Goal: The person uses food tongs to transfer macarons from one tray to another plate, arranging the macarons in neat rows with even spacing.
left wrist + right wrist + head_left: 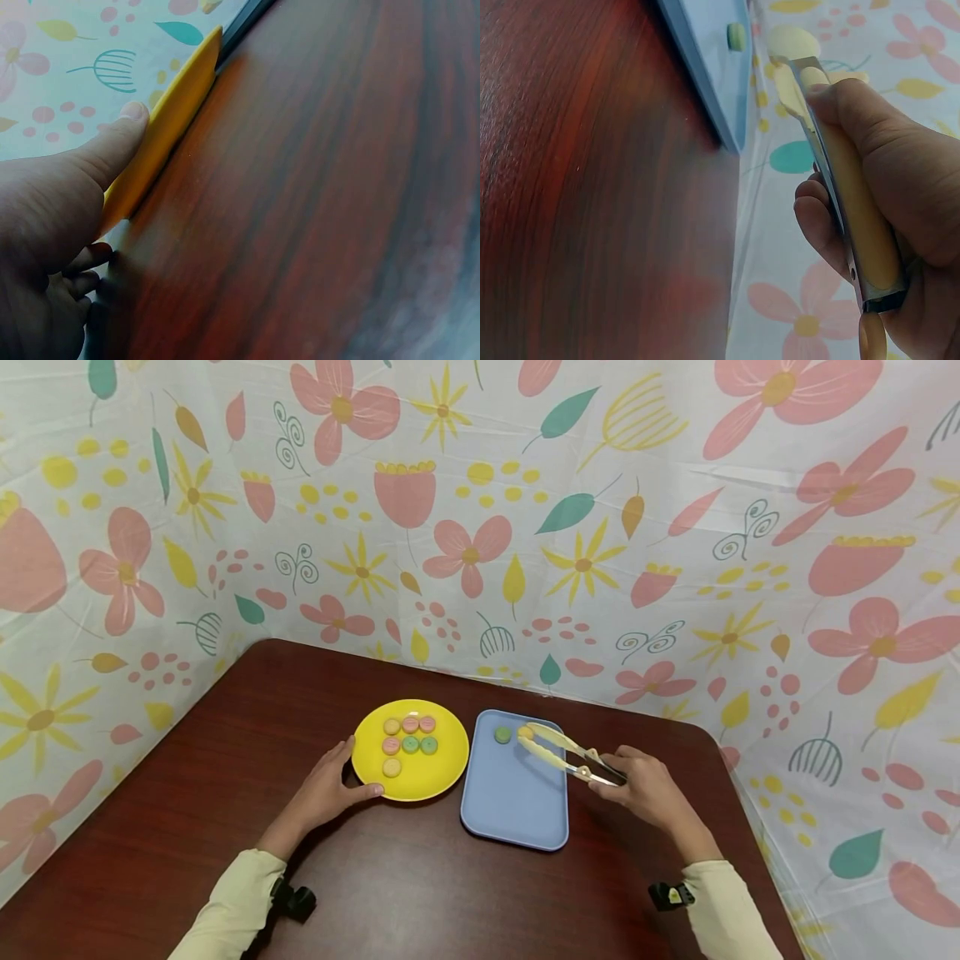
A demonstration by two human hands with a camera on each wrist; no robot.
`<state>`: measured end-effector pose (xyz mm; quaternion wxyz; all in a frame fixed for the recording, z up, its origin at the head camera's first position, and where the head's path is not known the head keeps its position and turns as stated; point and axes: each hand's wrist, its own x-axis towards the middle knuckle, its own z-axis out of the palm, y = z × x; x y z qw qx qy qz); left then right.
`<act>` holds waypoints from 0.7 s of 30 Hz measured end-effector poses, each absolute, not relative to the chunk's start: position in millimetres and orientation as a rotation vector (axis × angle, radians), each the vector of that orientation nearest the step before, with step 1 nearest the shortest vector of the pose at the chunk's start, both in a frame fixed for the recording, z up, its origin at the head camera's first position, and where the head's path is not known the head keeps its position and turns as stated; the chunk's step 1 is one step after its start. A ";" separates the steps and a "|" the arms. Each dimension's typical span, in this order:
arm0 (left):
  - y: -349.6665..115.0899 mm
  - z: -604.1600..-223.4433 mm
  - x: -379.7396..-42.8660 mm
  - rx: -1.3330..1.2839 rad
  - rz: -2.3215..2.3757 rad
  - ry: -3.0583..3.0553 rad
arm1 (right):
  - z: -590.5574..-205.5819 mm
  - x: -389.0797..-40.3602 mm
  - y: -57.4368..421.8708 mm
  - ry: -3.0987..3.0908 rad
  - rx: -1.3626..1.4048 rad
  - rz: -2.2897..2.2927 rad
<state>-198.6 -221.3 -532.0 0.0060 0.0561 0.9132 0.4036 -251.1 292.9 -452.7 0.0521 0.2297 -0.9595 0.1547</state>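
My left hand holds the left rim of a round yellow plate, its thumb over the edge in the left wrist view. Several pink, yellow and green macarons lie on that plate in short rows. My right hand grips a pair of tongs with cream tips and metal arms. Between those tips sits a yellow macaron, over the far part of a blue rectangular tray. Just left of it, a green macaron rests on the tray.
Plate and tray stand side by side on a dark wooden table, the tray on the right. A white cloth printed with flowers hangs behind the table's far edge and along its sides. Black straps with small cameras circle both wrists.
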 end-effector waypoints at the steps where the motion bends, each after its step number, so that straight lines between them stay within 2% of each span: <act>1: -221.3 -532.0 -198.6 0.175 1.264 2.857 | -452.5 -250.8 291.8 -2.915 0.704 0.471; 21: -221.4 -530.5 -198.0 0.169 1.267 2.850 | -446.4 -245.2 260.8 -2.842 0.796 0.499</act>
